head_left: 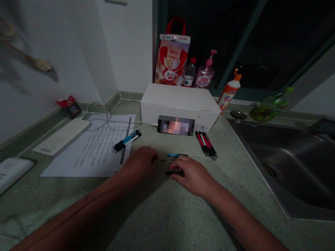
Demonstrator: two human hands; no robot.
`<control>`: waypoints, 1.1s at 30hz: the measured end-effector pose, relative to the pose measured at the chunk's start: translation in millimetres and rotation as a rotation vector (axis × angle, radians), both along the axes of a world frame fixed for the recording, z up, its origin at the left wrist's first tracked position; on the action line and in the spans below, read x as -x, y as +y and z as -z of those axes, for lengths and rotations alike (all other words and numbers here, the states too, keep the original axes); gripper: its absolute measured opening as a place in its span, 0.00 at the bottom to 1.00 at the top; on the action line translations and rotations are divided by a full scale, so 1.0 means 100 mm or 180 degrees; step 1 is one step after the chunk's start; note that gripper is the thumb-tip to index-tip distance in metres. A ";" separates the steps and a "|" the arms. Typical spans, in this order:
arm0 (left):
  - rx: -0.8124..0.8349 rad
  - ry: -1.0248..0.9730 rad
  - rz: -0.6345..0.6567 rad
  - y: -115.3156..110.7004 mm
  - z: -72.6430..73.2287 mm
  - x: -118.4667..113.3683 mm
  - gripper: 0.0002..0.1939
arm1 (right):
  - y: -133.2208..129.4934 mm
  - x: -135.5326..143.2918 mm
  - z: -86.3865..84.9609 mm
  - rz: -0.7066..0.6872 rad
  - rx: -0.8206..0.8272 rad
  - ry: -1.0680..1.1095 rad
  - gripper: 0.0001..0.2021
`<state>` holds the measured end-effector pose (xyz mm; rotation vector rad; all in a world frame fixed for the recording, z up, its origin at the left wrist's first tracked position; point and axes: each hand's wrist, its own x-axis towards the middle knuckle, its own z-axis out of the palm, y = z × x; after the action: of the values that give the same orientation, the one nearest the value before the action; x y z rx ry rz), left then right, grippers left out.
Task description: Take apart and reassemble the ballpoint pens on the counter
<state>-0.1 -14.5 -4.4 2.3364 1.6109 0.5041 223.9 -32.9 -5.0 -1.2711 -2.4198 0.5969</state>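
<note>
Black pen part (pixel 175 172), low on the surface (pixel 155 218) between the two wrists, and the right hand (pixel 194 175) had it, thumb and fingers apparently pinched around it! The left hand (pixel 143 161) curled beside a tiny piece (pixel 163 160); whether its fingers gripped anything, nobody could tell. A blue barrel (pixel 176 155) lay just beyond the right fingertips. That black part looked light and stiff, probably smooth enough to roll or slip, so a gentle pinch around its middle seemed the surest hold.
</note>
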 end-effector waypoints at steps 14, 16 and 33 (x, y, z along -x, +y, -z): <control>0.0393 -0.0603 -0.0164 -0.04 -0.10 -0.08 0.08 | 0.00 -0.01 -0.07 0.0074 -0.0308 -0.0046 0.03; 0.0629 -0.1099 -0.0124 -0.05 -0.12 -0.11 0.08 | 0.00 -0.01 -0.08 0.0229 -0.0407 0.0096 0.03; 0.1199 -0.2192 -0.0121 -0.10 -0.22 -0.21 0.02 | 0.00 -0.01 -0.09 0.0402 -0.0629 0.0663 0.02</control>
<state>20.6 -24.5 17.5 1.6084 1.2742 0.8176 225.2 -32.9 4.2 -1.2048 -2.1515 0.4202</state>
